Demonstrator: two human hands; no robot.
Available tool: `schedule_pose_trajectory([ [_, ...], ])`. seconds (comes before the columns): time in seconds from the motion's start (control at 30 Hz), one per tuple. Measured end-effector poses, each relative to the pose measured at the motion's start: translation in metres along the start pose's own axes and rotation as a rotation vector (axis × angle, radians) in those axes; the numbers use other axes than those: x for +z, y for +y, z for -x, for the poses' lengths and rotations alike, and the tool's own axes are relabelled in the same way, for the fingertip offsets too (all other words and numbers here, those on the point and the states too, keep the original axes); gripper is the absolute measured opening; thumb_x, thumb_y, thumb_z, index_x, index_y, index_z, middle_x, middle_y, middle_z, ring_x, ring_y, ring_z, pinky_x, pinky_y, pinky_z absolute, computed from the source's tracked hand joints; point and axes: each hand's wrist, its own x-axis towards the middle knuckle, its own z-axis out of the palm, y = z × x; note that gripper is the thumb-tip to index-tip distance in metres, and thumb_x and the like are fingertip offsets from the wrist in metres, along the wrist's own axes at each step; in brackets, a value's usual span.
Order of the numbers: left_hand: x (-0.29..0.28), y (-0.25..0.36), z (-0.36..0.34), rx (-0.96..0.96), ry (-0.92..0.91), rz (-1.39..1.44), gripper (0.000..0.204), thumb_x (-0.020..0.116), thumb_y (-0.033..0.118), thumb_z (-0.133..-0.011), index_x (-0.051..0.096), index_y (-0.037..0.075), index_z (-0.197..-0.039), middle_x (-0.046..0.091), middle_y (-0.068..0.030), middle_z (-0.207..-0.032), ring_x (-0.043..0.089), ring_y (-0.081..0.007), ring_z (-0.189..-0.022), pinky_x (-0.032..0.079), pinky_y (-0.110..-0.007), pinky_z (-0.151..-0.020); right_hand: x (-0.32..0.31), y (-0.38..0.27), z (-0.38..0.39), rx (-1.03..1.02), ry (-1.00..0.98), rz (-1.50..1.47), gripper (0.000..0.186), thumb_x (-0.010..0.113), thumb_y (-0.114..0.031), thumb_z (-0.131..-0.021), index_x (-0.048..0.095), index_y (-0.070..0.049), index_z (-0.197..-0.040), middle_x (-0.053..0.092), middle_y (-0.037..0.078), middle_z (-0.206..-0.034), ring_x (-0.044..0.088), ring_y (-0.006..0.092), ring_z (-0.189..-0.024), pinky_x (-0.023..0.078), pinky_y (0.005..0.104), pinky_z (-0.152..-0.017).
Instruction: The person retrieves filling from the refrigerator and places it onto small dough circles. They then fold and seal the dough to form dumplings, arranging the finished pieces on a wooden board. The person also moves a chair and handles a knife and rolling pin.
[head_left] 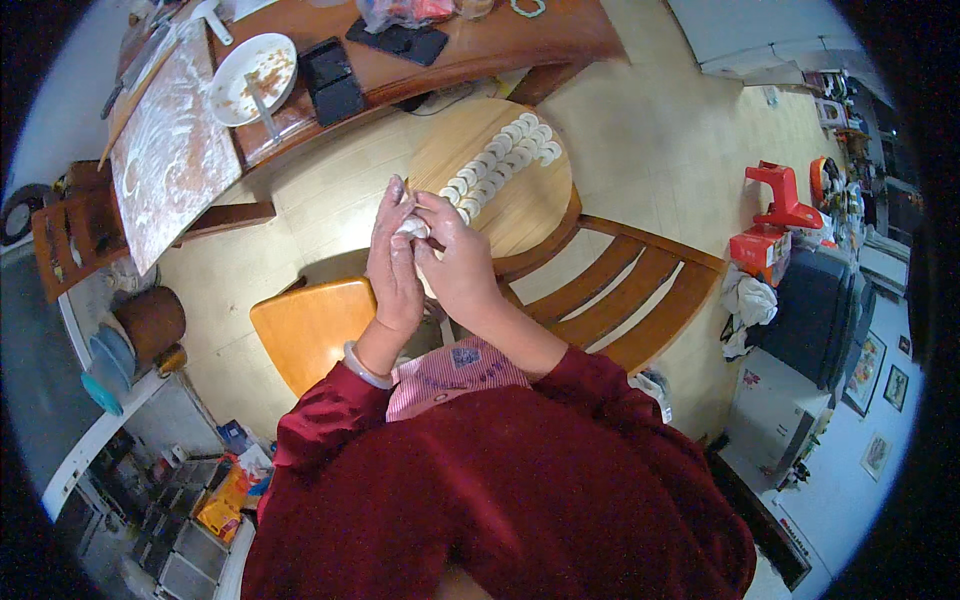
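Observation:
Between my two hands is a small white dumpling (413, 228), partly covered by the fingers. My left hand (395, 265) cups it from the left, its fingers pointing up and dusted with flour. From the other side my right hand (457, 262) closes over it, thumb and fingers pressing at its edge. Just beyond the right hand, a round wooden board (545, 205) carries overlapping rows of many shaped dumplings (500, 162). Part of the board's near edge is hidden behind my hands.
A flour-covered board (180, 150) lies on the wooden table at the upper left, with a rolling pin (140, 105) along it. Beside it stands a white bowl (222, 98) with filling and a utensil. A slatted wooden chair (640, 300) and an orange-brown seat (312, 325) flank me.

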Motion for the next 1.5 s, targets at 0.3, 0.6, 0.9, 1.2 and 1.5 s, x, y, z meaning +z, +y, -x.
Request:
schedule_pose_trajectory([
  [0.3, 0.040, -0.054, -0.002, -0.094, -0.014, -0.022, 0.041, 0.035, 0.017, -0.099, 0.044, -0.002, -0.135, 0.039, -0.0204, -0.147, 0.036, -0.0321, -0.138, 0.024, -0.040, -0.114, -0.043, 0.127, -0.043, 0.059, 0.159, -0.247, 0.040, 0.060, 0.003, -0.086, 0.051, 0.004, -0.125, 0.063, 0.007, -0.110, 0.060, 0.0134, -0.097, 0.048, 0.0270, -0.086],
  [0.6, -0.060, -0.117, 0.099, -0.497, 0.073, -0.181, 0.045, 0.039, 0.021, -0.101, 0.039, -0.002, -0.140, 0.042, -0.0170, -0.144, 0.037, -0.0281, -0.135, 0.025, -0.039, -0.114, -0.183, 0.406, -0.156, 0.291, 0.835, 0.173, 0.025, 0.077, -0.003, -0.076, 0.061, -0.002, -0.095, 0.063, 0.003, -0.086, 0.057, 0.0131, -0.071, 0.048, 0.0284, -0.066],
  [0.9, -0.113, -0.155, 0.169, -0.610, 0.243, -0.273, 0.043, 0.036, 0.017, -0.102, 0.035, 0.000, -0.142, 0.040, -0.0187, -0.146, 0.037, -0.0296, -0.136, 0.026, -0.042, -0.114, -0.190, 0.487, -0.210, 0.295, 0.863, 0.478, 0.026, 0.078, -0.011, -0.075, 0.064, -0.004, -0.096, 0.066, 0.009, -0.090, 0.063, 0.0234, -0.080, 0.050, 0.0361, -0.071],
  [1.2, -0.116, -0.107, 0.189, -0.619, 0.271, -0.228, 0.046, 0.038, 0.010, -0.101, 0.031, 0.002, -0.145, 0.039, -0.0180, -0.147, 0.037, -0.0285, -0.137, 0.026, -0.042, -0.114, -0.198, 0.462, -0.200, 0.461, 0.977, 0.777, 0.028, 0.078, -0.011, -0.072, 0.063, -0.003, -0.094, 0.066, 0.006, -0.081, 0.063, 0.0213, -0.074, 0.050, 0.0346, -0.069],
  [1.5, -0.279, 0.007, 0.340, -0.670, 0.660, -0.577, 0.048, 0.054, 0.008, -0.097, 0.037, 0.000, -0.141, 0.048, -0.0147, -0.139, 0.049, -0.0239, -0.125, 0.037, -0.036, -0.107, -0.178, 0.451, -0.120, -0.074, 0.518, 0.441, 0.005, 0.062, -0.006, -0.084, 0.057, -0.005, -0.084, 0.048, 0.001, -0.074, 0.046, 0.0110, -0.067, 0.041, 0.0305, -0.058],
])
